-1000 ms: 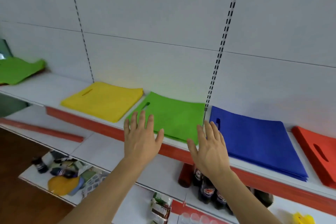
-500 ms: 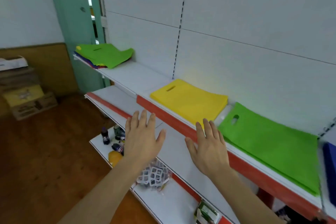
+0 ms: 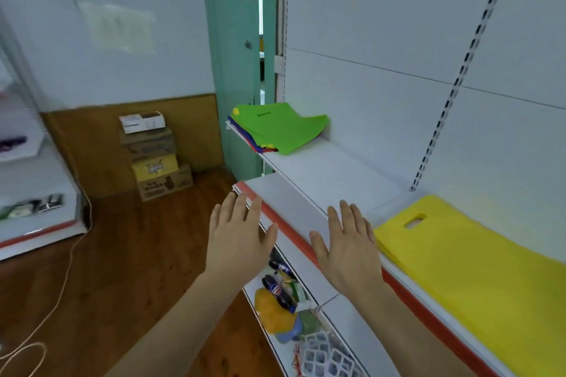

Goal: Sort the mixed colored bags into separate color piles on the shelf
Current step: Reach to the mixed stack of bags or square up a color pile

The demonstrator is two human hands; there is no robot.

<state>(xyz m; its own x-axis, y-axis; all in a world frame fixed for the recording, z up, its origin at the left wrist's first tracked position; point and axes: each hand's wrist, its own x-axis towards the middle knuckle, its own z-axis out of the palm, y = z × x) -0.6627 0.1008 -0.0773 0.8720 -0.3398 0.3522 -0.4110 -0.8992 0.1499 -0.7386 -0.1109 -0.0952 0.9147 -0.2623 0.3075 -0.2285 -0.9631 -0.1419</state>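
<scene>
A mixed stack of bags (image 3: 280,127) with a green one on top lies at the far left end of the white shelf (image 3: 324,171); blue, red and yellow edges show beneath it. A yellow pile (image 3: 477,266) lies flat on the shelf at the right. My left hand (image 3: 240,237) and my right hand (image 3: 349,246) hover with fingers spread and straight in front of the shelf's red edge, holding nothing. Both hands are well short of the mixed stack.
A lower shelf (image 3: 306,324) under my hands holds bottles and small goods. Cardboard boxes (image 3: 156,159) are stacked on the wooden floor by the wall. A teal door frame (image 3: 235,70) stands behind the shelf's left end. A cord (image 3: 64,278) trails on the floor.
The view has swung left along the shelf: the blue, red and green piles have left the frame, and the mixed stack is now near the centre. Both hands stay open and empty.
</scene>
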